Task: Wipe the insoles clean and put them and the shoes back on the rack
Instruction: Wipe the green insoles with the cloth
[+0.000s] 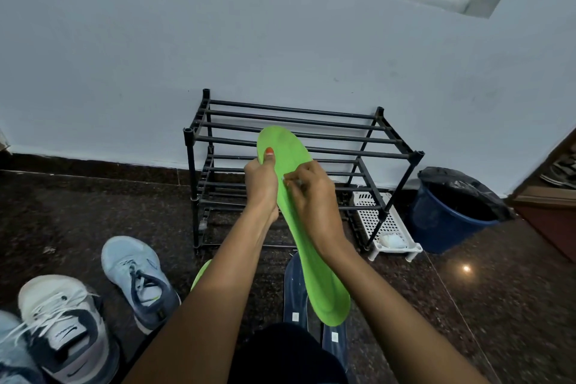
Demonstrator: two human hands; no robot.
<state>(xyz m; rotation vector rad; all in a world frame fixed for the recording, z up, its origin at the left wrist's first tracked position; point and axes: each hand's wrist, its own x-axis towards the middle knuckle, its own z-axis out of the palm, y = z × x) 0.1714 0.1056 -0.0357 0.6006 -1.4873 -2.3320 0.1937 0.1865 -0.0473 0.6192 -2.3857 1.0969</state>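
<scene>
A long bright green insole [314, 265] is held up in front of the black rack [299, 146]. My left hand [261, 181] grips its left edge near the toe, thumb on the top face. My right hand [311, 193] pinches a small whitish wipe against the insole's middle; the wipe is mostly hidden by the fingers. A second green insole [201, 274] lies on the floor, mostly behind my left forearm. Two dark blue insoles [294, 293] lie on the floor below. A light blue sneaker [137, 274] and a white-and-grey sneaker [62, 324] stand at the lower left.
The rack's bars are bare, against a pale wall. A white perforated tray [383, 224] with a crumpled white wad sits at the rack's right foot. A blue bin [452, 212] with a black liner stands further right. Dark speckled floor all around; another shoe's edge shows at the bottom-left corner.
</scene>
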